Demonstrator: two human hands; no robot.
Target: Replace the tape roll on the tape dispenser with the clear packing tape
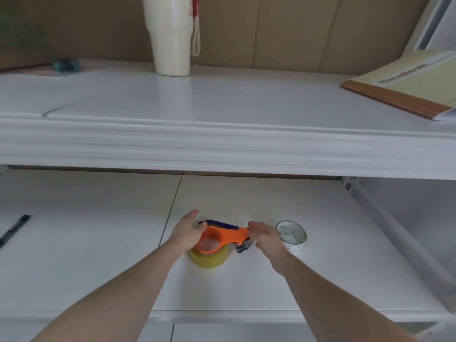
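An orange tape dispenser (223, 238) with a dark blue band lies on the white lower surface (98, 255), its round hub set in a yellowish clear tape roll (212, 259). My left hand (187, 232) grips the dispenser's round end and the roll's left side. At the dispenser's narrow cutter end, my right hand (265, 239) pinches it with the fingertips. Just right of my right hand, touching or nearly touching it, a white printed tape roll (292, 236) stands on its flat side.
A black pen (13, 229) lies at the left edge of the lower surface. On the white shelf (222, 134) above stand a cream tumbler (172, 38), a notebook (404, 85) at the right and a small teal object (66, 65) at the left.
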